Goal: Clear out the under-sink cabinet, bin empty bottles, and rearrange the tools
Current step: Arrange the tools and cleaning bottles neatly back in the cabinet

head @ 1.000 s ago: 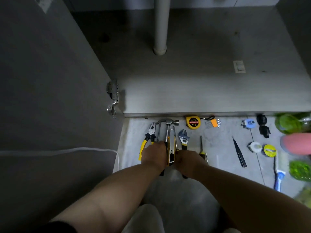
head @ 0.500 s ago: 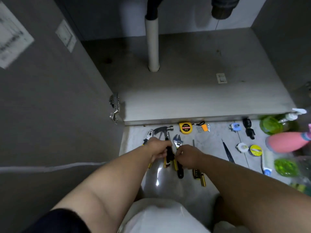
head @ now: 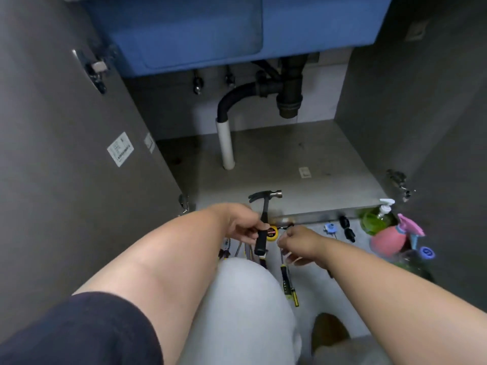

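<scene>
My left hand (head: 238, 223) grips the hammer (head: 264, 208) mid-handle, head up, arm stretched forward. Right hand (head: 303, 243) beside it, fingers curled; too blurred to tell if it's holding anything.

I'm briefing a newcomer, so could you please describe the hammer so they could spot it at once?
Find the grey under-sink cabinet with the white drain pipe. At its floor's front edge, the left hand grips a black-handled, steel-headed claw hammer. Unlike the tools lying below, it is raised, head topmost.
</scene>
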Tool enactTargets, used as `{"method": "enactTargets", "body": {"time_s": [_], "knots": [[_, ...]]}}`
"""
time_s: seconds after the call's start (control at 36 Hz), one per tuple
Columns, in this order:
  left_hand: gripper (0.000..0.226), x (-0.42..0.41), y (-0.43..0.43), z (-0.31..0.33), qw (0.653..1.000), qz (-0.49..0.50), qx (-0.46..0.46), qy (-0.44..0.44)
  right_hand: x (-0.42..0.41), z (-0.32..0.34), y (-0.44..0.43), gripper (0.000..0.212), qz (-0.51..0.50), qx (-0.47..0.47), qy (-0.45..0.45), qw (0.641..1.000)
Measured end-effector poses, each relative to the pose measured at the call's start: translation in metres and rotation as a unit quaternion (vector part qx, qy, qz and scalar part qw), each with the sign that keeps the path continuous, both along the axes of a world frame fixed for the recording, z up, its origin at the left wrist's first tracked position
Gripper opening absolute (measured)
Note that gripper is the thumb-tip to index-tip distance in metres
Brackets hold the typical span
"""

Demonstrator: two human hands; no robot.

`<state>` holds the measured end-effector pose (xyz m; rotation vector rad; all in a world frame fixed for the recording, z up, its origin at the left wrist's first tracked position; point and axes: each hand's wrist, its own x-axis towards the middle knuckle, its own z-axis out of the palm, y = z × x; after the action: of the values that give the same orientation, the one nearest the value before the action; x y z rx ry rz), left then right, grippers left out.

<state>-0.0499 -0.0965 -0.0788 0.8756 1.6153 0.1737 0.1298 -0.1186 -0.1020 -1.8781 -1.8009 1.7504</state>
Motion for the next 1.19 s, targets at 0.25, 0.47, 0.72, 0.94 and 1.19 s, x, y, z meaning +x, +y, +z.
{"method": "enactTargets", "body": {"time_s": [0.25, 0.47, 0.72, 0.94, 1.19], "knots": [[0.015, -0.055, -0.016, 0.033, 0.978, -0.16, 0.005, 0.136, -0.028, -0.013, -0.021, 0.009, 0.023, -0.013, 0.015, 1.0], [0.017, -0.114, -0.01, -0.011, 0.958, -0.206, -0.033, 0.197, -0.053, -0.07, -0.016, 0.013, 0.017, -0.035, -0.054, 0.998], [0.015, -0.143, 0.014, -0.082, 0.941, -0.262, -0.116, 0.18, -0.065, -0.154, 0.004, 0.02, 0.048, -0.015, -0.146, 0.988], [0.016, -0.152, 0.003, -0.154, 0.943, -0.238, -0.18, 0.146, -0.073, -0.199, 0.017, 0.026, 0.031, -0.007, -0.185, 0.982], [0.012, -0.148, -0.015, -0.212, 0.957, -0.171, -0.155, 0.175, -0.082, -0.246, 0.013, 0.04, 0.006, 0.032, -0.239, 0.97]]}}
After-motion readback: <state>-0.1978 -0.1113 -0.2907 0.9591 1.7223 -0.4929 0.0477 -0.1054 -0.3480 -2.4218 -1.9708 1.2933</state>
